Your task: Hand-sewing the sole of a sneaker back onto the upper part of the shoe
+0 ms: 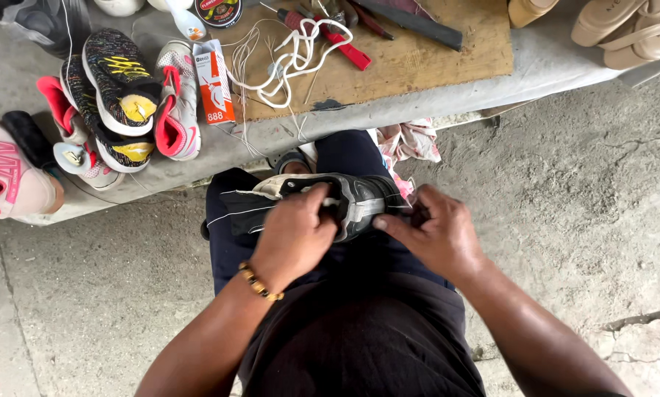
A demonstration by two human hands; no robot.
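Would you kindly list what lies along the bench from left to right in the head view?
Pink sneaker → multicoloured knit sneakers → grey-and-pink sneaker → orange-and-white box → white cord on the wooden board → beige sandals.

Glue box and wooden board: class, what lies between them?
In the head view, tangled white cord lies between the glue box and the bare part of the wooden board, spilling over the board's left edge.

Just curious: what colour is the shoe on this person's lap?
Mostly black and grey shoe, seen in the head view.
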